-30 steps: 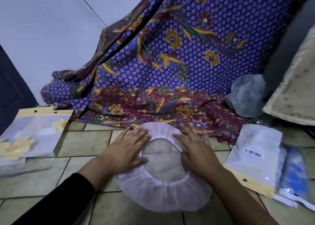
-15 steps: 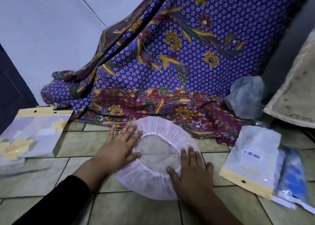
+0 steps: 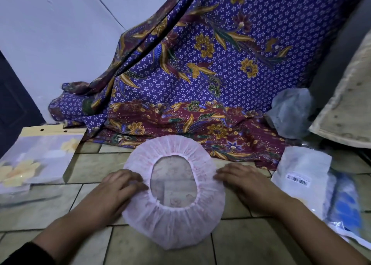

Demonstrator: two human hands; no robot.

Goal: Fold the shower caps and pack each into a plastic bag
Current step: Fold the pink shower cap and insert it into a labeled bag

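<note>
Both hands have shifted since half a second ago: the right hand [image 3: 245, 182] has left the near edge of the shower cap [image 3: 174, 220] and now sits at its right rim, while the left hand [image 3: 118, 190] has slid nearer along the left rim. The cap lies on the tiled floor [image 3: 251, 244], opening upward and spread into a rough circle, its far edge just reaching the patterned cloth [image 3: 200, 74]. The left hand presses flat on the gathered band with its fingers loosely extended. The right touches the opposite edge with straight fingertips, and neither grips anything. This looks like the flattening step just ahead of the first fold. Next, one side probably needs pinching and bringing across onto the other while the free hand pins the cap. The plastic bags [image 3: 305, 168] wait to the right, near that hand.
</note>
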